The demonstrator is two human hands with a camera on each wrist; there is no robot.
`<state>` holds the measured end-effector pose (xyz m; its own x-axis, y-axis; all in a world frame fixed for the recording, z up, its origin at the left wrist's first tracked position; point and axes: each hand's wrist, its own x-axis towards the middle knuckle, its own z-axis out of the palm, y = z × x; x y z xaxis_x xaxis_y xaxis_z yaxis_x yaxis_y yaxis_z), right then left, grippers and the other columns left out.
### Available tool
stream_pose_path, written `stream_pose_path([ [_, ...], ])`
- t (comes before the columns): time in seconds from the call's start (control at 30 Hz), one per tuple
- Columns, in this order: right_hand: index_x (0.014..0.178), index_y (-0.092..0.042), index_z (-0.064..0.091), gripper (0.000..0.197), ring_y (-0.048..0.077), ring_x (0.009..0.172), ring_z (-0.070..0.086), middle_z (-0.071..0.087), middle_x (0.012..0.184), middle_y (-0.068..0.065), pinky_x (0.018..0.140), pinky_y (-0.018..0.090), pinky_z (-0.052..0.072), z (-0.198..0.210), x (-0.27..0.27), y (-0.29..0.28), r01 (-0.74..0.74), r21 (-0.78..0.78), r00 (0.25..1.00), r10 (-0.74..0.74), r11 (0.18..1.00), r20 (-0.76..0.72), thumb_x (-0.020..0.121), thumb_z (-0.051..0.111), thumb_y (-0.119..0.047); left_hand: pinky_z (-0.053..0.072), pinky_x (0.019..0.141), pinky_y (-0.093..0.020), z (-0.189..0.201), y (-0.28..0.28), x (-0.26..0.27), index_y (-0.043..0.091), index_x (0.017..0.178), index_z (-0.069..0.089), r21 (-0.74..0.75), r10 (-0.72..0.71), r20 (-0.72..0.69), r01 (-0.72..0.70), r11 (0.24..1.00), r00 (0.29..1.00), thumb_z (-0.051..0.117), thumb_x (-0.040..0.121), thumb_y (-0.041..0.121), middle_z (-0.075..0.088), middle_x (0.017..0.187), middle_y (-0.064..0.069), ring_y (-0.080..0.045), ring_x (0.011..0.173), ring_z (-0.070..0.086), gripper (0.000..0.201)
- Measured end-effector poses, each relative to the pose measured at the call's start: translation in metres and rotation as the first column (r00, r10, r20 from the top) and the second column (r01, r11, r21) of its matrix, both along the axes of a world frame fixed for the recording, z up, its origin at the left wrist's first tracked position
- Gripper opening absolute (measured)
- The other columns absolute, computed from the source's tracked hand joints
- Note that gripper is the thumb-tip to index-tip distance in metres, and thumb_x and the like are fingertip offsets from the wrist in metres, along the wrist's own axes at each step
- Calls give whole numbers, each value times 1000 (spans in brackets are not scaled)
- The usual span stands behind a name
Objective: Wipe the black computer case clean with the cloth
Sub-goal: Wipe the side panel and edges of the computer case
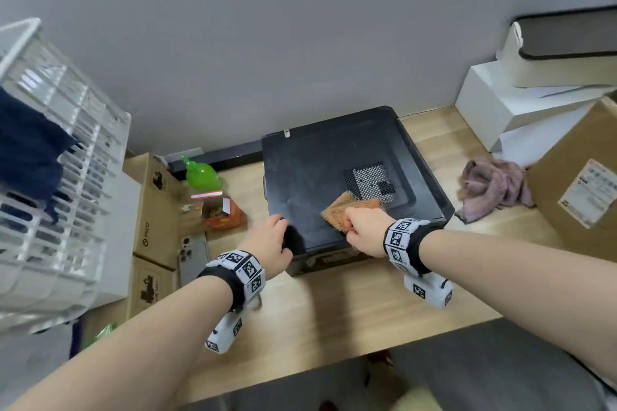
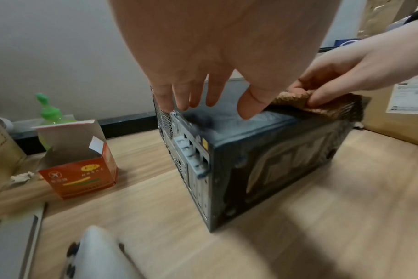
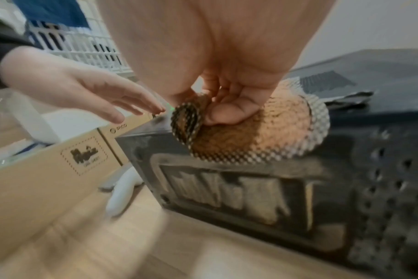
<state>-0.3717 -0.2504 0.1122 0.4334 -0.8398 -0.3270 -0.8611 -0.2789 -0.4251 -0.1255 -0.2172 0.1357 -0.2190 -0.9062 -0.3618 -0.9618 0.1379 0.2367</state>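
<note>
The left hand (image 1: 272, 240) rests with fingers (image 2: 179, 98) spread on the near-left corner of the black computer case (image 1: 334, 170), steadying it on the worktop (image 1: 334, 310). Right of it, the right hand (image 1: 365, 232) pinches the cloth (image 1: 347, 210) near the case's front edge. Wiping is under way; next, probably a sweep across the dusty top.

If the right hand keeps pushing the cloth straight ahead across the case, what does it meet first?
Probably the mesh vent: the right hand grips the cloth, whose far edge already reaches the vent on the case.

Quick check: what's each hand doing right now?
Left hand: open, fingers straight, at the near left corner of the computer case.
Right hand: holding the brown cloth on the case top.
</note>
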Motion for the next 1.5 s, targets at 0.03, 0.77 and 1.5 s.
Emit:
stream_pose_path([
  [0.03,92,-20,48,9,25,86,54,58,92,1,77,35,45,1,7,9,43,13,999,-43,999,22,87,55,-24,46,98,-40,-3,10,1,9,122,53,-7,-16,-15,16,1000,1000,49,71,24,51,126,-7,-31,115,54,53],
  [0.77,58,-11,61,13,24,55,62,68,61,7,77,50,61,-77,149,97,488,780,246,-919,393,309,56,72,-18,18,120,-34,-21,77,15,4,152,21,-54,-113,78,117,992,990,58,78,19,21,158,-12,-30,143,24,84],
  [1.5,85,4,69,15,29,80,69,73,83,18,89,42,59,-87,122,73,250,898,172,-930,361,326,80,72,-10,20,57,-30,-4,59,-11,15,136,35,26,-17,199,12,1000,980,52,73,2,33,130,-5,-25,99,47,67],
])
